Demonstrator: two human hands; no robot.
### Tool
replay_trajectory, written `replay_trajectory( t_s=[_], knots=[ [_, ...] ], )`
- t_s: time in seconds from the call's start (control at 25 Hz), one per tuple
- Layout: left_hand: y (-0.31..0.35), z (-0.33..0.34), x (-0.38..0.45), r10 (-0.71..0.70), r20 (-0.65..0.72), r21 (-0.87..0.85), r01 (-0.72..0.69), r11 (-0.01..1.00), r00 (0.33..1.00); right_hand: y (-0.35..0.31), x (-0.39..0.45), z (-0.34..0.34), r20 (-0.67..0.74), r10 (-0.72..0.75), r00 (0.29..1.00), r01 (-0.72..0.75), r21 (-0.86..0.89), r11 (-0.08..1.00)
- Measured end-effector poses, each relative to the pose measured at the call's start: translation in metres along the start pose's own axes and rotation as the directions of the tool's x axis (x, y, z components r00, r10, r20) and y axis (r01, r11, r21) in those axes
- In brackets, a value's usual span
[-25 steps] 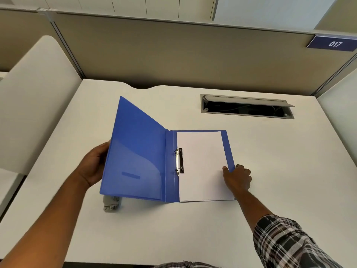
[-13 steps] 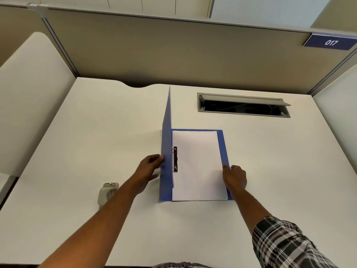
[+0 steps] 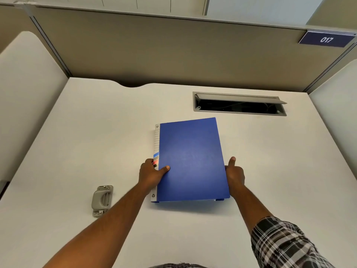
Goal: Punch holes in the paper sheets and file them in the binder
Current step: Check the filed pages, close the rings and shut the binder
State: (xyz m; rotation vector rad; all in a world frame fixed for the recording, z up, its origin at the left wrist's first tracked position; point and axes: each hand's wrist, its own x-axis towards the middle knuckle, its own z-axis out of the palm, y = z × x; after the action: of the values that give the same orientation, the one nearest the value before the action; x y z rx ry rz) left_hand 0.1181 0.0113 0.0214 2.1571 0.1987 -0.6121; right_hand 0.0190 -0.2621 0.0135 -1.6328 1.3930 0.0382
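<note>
Though gripped, smooth rectangular binder (image 3: pixel 191 159)

Left hand (image 3: pixel 151 175) grips with thumb on top; right hand (image 3: pixel 234 174) holds, thumb raised.

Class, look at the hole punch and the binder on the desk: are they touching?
Apart. The head view shows bare desk between the hole punch and the binder, with the left forearm crossing the gap.

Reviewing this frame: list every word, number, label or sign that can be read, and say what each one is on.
"017": white digits on the dark blue plate fixed to the partition's top right.
"A/4": top of the white spine label of the closed blue binder; the finer print below it is too small to read.
Recycling symbol, no words: bottom of that label.
Hole punch: no readable text.
</note>
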Motion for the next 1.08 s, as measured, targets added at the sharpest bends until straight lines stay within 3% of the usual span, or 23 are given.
replay_trajectory(
  t_s=[0.24,0.36,0.44,0.6,0.88,1.08],
  knots=[
    [0.003,0.005,0.003,-0.009,-0.01,0.043,0.01,0.999,1.0,0.004,0.006,-0.002,0.062,0.017,0.998,-0.026,0.149,0.989],
    [0.003,0.007,0.007,-0.043,-0.014,0.075,0.044,0.996,0.999,0.006,0.004,0.003,0.047,-0.133,0.99,0.138,-0.106,0.985],
    [0.005,0.007,0.011,-0.098,0.015,0.019,0.098,0.995,0.995,0.007,0.0,0.007,0.04,-0.205,0.978,0.208,-0.193,0.959],
    [0.006,0.001,0.013,-0.193,0.11,-0.197,0.212,0.957,0.975,0.01,-0.001,0.011,0.054,-0.224,0.973,0.23,-0.191,0.954],
    [-0.002,-0.001,0.009,-0.14,0.16,-0.339,0.187,0.922,0.977,0.009,-0.005,0.02,0.077,-0.184,0.98,0.197,-0.227,0.954],
    [0.001,-0.001,0.004,-0.151,0.154,-0.442,0.205,0.873,0.976,0.01,-0.004,0.024,0.145,-0.147,0.979,0.169,-0.155,0.973]
  ],
)
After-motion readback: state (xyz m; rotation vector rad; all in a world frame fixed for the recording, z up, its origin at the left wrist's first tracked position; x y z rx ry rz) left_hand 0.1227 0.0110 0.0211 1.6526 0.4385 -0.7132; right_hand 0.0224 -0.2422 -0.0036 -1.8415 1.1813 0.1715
